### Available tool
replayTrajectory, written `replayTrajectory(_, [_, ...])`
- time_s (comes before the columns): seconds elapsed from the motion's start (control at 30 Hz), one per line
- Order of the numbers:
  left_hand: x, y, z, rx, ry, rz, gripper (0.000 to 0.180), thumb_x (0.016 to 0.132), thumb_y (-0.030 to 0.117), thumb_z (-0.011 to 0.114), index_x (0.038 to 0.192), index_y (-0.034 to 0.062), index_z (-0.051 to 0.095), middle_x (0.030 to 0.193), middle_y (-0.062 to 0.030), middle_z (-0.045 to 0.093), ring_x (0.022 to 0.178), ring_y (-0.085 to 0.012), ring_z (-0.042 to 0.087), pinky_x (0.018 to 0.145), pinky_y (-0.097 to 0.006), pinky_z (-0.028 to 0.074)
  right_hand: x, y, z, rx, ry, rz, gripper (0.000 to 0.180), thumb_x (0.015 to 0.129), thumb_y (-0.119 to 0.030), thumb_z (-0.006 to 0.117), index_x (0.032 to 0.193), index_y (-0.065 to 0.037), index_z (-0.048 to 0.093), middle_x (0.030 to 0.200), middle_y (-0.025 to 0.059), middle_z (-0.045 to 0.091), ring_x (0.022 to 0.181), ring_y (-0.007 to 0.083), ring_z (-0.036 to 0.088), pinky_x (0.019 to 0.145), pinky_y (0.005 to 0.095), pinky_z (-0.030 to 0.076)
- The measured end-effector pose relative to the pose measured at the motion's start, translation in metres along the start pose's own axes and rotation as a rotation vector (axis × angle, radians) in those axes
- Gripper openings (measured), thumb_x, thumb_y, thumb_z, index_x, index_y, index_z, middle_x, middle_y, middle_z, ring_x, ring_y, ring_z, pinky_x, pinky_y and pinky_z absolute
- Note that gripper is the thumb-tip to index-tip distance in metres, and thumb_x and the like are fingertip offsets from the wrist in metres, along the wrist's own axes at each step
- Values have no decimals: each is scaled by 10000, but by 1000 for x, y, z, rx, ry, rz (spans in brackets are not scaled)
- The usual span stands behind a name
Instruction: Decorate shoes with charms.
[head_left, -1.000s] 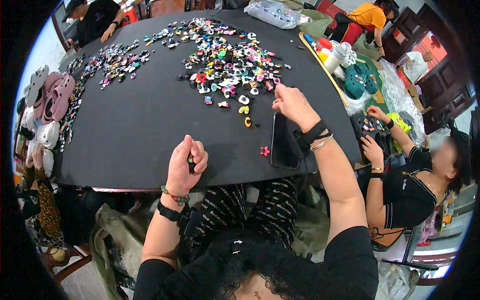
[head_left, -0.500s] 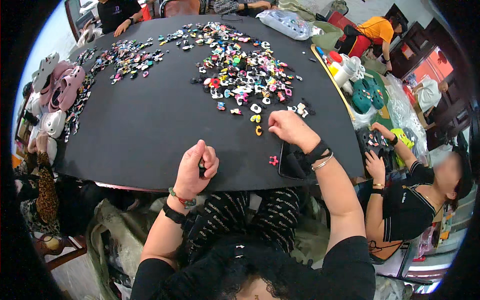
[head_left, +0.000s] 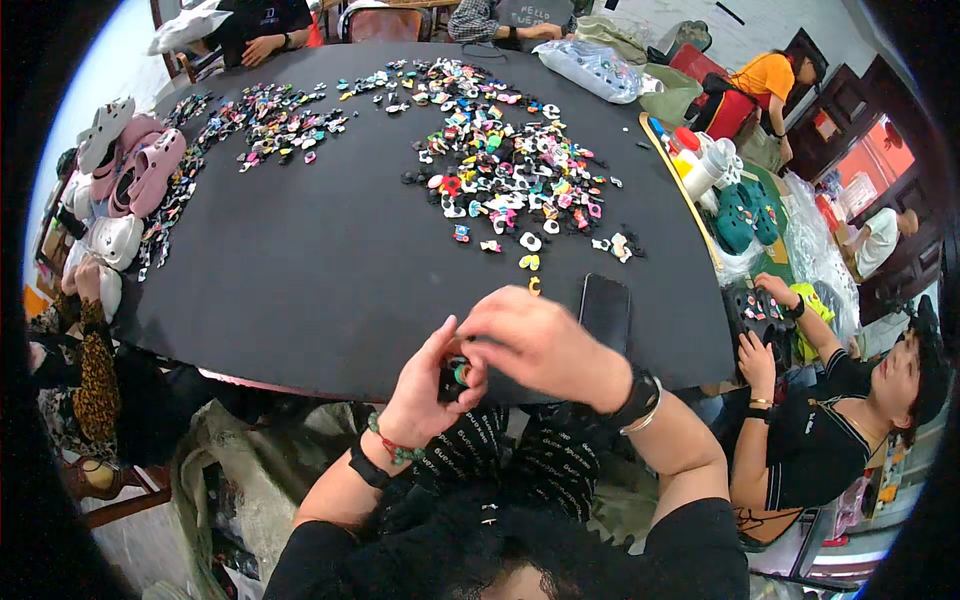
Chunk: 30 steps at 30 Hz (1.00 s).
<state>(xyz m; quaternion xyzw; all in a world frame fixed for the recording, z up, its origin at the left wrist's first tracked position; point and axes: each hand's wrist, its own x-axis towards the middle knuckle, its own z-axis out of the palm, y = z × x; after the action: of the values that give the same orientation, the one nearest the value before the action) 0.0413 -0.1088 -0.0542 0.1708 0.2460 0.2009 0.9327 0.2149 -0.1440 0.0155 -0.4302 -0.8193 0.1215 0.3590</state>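
Observation:
My left hand is cupped above the table's near edge, its fingers curled around a few small shoe charms, dark and green, mostly hidden by the palm. Right against it, my right hand has its thumb and fingers pinched together at the left fingertips. Whatever it pinches is too small and covered to make out. A yellow charm and an orange one lie just beyond my right hand. Beside that wrist rests a black phone on the dark table.
A large pile of colourful charms spreads over the table, with another heap farther left. Pink clogs stack at the left edge. At right are a yellow strip, white bottles, green clogs and a co-worker's hands on dark clogs.
My right hand has come from the table beside the phone, back and left to meet my left hand. The pink charm near the phone no longer shows. The view has shifted slightly.

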Motion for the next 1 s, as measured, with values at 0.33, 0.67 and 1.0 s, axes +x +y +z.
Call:
replayTrajectory(0.33, [-3,3,-4,215,-10,316,469,1007,351,429,640,66,491,610,-56,497,459,-135,456,382,-243,249,-6,140,-27,-388,94,287,228,791,-152,691,990,-62,622,921,127,595,894,314,575,799,405,472])
replayTrajectory(0.67, [-10,53,-29,1699,608,998,249,894,105,610,1114,57,504,628,-142,552,591,-332,582,550,-395,455,-47,138,-61,-597,-270,637,97,773,-121,642,795,-28,647,800,165,641,829,340,633,733,440,510])
replayTrajectory(1.0, [4,29,-11,2227,361,716,198,869,179,628,962,54,506,742,-151,619,670,-325,634,556,-408,486,-19,183,-35,-410,-63,468,188,736,-121,744,812,-12,610,812,166,644,827,355,624,724,434,488])
